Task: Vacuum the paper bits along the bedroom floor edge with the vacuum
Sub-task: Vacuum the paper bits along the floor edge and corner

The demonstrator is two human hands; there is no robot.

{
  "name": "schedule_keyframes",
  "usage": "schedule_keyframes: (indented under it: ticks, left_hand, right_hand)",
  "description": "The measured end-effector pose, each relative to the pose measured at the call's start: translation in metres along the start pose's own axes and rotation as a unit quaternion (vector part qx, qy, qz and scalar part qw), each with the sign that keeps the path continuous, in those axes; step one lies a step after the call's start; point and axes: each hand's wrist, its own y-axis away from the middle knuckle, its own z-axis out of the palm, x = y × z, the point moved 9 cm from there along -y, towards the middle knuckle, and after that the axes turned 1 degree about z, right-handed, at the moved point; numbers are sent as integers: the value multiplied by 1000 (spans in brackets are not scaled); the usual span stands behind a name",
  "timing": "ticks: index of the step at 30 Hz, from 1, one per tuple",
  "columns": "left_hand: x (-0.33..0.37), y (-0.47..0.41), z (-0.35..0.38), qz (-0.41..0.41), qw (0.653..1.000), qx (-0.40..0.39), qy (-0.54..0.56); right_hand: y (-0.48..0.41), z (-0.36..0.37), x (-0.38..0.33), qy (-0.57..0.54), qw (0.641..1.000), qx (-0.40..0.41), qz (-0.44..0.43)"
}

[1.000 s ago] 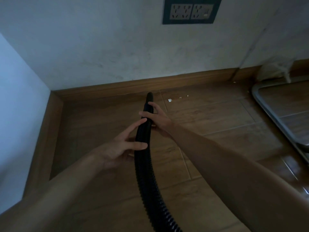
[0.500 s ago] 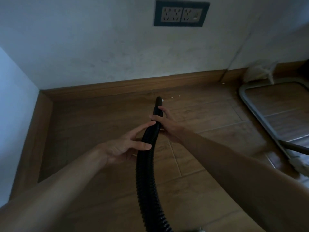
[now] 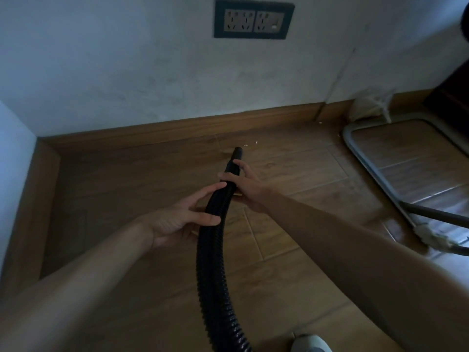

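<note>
- Two or three paper bits lie just past the hose tip, by the skirting board.
- More specks sit further right, near the metal frame.
- The dim floor to the left shows none, so probably about midway.
- The right hand grips the hose near its tip, and the left hand holds it between thumb and fingers.

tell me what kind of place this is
Probably a room in a home, seen down at a floor corner: wood-look floor tiles meet a wooden skirting board under a white wall with a socket panel, and a black vacuum hose points toward the edge.
</note>
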Motion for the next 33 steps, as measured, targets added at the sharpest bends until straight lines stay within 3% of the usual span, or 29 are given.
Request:
schedule_keyframes:
  ticks: [33]
  left_hand:
    - [41, -70, 26, -78, 994, -1, -79]
  right_hand:
    - [-33, -64, -32, -49, 999, 6, -10]
